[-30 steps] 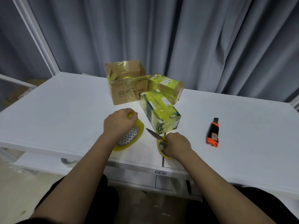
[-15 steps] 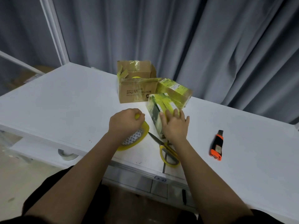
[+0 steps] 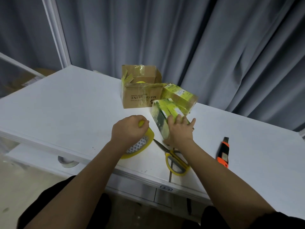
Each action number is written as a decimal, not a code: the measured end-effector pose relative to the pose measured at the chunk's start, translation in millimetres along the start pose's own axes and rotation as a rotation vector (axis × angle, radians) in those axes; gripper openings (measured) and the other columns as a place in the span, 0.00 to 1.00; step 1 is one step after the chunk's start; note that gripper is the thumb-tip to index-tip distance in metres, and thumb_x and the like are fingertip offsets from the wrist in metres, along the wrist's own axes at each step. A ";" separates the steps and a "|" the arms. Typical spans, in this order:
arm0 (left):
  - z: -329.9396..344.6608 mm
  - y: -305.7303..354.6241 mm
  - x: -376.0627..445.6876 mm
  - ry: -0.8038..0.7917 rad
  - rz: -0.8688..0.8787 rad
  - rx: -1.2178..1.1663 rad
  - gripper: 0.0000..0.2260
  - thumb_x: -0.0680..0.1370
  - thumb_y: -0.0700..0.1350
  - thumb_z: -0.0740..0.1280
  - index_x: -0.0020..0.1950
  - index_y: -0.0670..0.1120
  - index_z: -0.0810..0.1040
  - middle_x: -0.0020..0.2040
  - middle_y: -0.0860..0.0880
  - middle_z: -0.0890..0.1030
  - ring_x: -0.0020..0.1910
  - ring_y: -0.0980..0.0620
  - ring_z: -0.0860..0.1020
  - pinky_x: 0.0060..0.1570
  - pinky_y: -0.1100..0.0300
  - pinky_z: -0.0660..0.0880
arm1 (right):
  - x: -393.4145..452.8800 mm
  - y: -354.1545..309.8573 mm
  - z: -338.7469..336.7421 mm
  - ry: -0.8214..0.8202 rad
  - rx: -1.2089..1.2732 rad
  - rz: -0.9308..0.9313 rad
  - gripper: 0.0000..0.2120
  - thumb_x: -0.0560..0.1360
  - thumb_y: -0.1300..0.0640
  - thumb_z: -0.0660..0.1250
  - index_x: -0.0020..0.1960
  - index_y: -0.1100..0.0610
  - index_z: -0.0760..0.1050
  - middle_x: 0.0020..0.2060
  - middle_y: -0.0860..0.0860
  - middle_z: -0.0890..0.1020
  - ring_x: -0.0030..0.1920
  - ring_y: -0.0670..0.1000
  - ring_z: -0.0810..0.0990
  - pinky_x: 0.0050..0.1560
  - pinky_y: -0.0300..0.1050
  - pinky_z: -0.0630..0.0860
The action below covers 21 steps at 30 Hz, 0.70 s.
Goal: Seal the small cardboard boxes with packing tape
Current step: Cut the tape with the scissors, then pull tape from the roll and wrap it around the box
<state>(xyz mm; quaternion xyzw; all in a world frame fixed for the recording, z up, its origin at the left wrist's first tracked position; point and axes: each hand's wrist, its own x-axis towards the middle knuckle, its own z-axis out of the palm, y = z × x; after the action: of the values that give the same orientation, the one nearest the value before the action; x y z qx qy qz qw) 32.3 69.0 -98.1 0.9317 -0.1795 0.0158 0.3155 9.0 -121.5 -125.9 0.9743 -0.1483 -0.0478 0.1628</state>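
**Gripping tape roll, pressing box**

Left hand point(image 3: 127, 129) curled over the yellow tape roll point(image 3: 140, 146), grip closed round its upper rim, roll lying on the white worktop point(image 3: 66, 104); right hand point(image 3: 179, 129) laid on the near small box point(image 3: 162, 113), fingers fairly straight and spread over its tape-wrapped top, thumb down the near end; second wrapped box point(image 3: 179, 95) touching just behind; open brown carton point(image 3: 140, 90) at the back, beside both; yellow-handled scissors point(image 3: 175, 158) flat under the right wrist, between roll and box; orange utility knife point(image 3: 223, 152) well apart to the right.
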 end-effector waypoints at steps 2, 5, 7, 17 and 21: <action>-0.5 -0.2 0.2 0.002 0.005 -0.005 0.14 0.80 0.57 0.56 0.57 0.56 0.78 0.55 0.54 0.81 0.52 0.50 0.77 0.43 0.60 0.65 | 4.8 9.1 -7.5 -0.010 0.150 0.048 0.43 0.67 0.26 0.60 0.71 0.52 0.57 0.71 0.59 0.65 0.70 0.65 0.63 0.66 0.73 0.52; 0.2 1.0 1.2 0.002 0.012 0.006 0.14 0.80 0.57 0.56 0.58 0.57 0.78 0.56 0.55 0.81 0.52 0.50 0.77 0.43 0.61 0.65 | 12.0 7.9 -13.5 0.080 0.391 0.170 0.32 0.73 0.29 0.52 0.66 0.51 0.63 0.65 0.57 0.70 0.66 0.63 0.68 0.65 0.69 0.59; 0.7 1.2 1.5 -0.003 0.014 0.009 0.14 0.80 0.57 0.56 0.59 0.56 0.78 0.56 0.54 0.81 0.52 0.50 0.77 0.43 0.60 0.65 | 12.9 -5.8 -11.1 0.108 0.333 0.213 0.25 0.78 0.37 0.54 0.66 0.53 0.62 0.67 0.57 0.67 0.67 0.65 0.65 0.65 0.69 0.60; 1.5 0.3 3.6 -0.007 0.004 0.011 0.14 0.80 0.58 0.57 0.58 0.57 0.78 0.55 0.54 0.81 0.51 0.50 0.77 0.43 0.61 0.66 | 4.7 16.6 19.8 0.244 0.638 0.126 0.36 0.68 0.29 0.61 0.70 0.46 0.63 0.76 0.52 0.53 0.77 0.57 0.43 0.71 0.64 0.39; 2.4 -0.2 3.3 0.001 0.009 0.014 0.14 0.80 0.57 0.57 0.59 0.56 0.78 0.55 0.54 0.81 0.51 0.50 0.77 0.42 0.61 0.66 | -6.2 19.7 38.2 0.235 1.022 0.222 0.37 0.66 0.37 0.70 0.72 0.40 0.61 0.72 0.52 0.56 0.71 0.61 0.58 0.68 0.54 0.62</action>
<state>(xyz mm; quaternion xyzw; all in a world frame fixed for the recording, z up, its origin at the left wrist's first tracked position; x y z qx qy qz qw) 35.3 66.6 -99.6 0.9329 -0.1836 0.0188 0.3092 -7.6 -149.0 -155.0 0.9066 -0.2355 0.1575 -0.3127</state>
